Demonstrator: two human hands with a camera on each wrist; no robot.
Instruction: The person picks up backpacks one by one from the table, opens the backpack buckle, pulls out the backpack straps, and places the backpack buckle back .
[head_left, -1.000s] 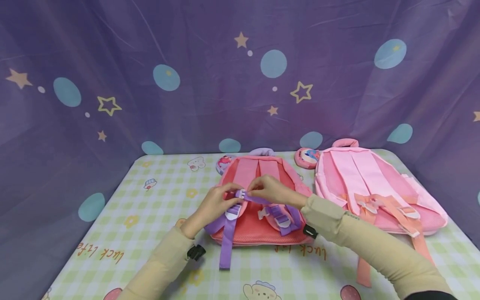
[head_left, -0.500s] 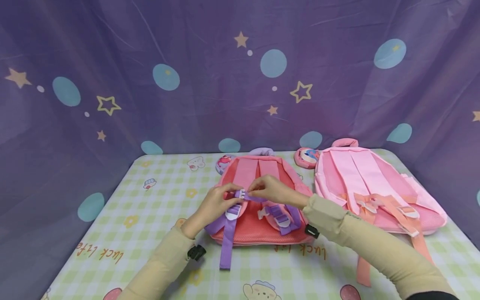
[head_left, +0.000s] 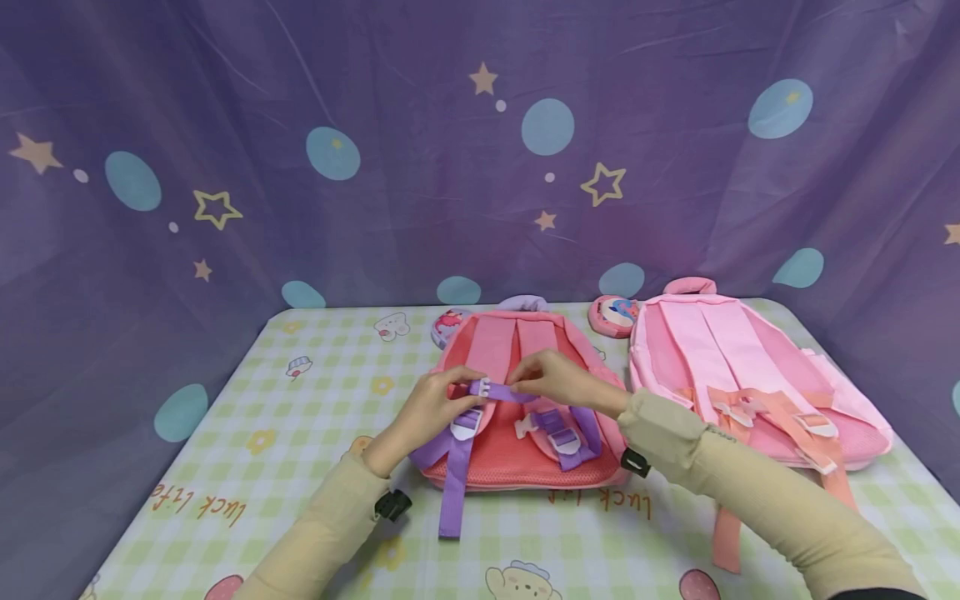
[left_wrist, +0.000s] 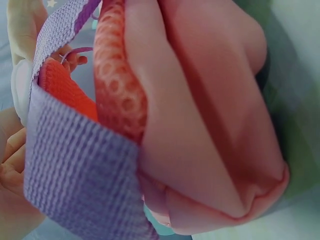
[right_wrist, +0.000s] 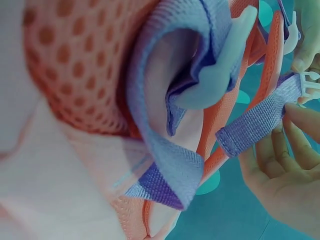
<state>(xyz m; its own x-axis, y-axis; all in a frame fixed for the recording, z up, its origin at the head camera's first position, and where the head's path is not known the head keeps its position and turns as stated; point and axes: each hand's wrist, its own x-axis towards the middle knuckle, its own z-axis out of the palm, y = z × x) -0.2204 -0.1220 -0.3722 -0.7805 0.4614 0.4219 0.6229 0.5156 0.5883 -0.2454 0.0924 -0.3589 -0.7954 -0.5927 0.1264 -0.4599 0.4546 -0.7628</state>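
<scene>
A coral-pink backpack (head_left: 517, 467) lies back side up on the table with its purple straps showing. My left hand (head_left: 429, 407) holds a white prong buckle (head_left: 484, 388) at the end of a purple chest strap above the bag. To the right of that buckle, my right hand (head_left: 558, 379) pinches the strap's loose end (head_left: 516, 393) between thumb and finger. In the right wrist view, the buckle prongs (right_wrist: 311, 85) stick out past the strap. The other buckle half (head_left: 527, 427) hangs by the right shoulder strap. A purple strap (left_wrist: 82, 165) hides much of the left wrist view.
A light-pink backpack (head_left: 731, 350) with orange straps lies to the right, close to the right forearm. Small round pouches (head_left: 615, 316) sit at the back by the bags. A green checked cloth (head_left: 315, 450) covers the table; a purple curtain (head_left: 420, 150) hangs behind.
My right hand has slid a little to the right along the purple strap, and more strap shows between it and the buckle. My left hand has stayed in place.
</scene>
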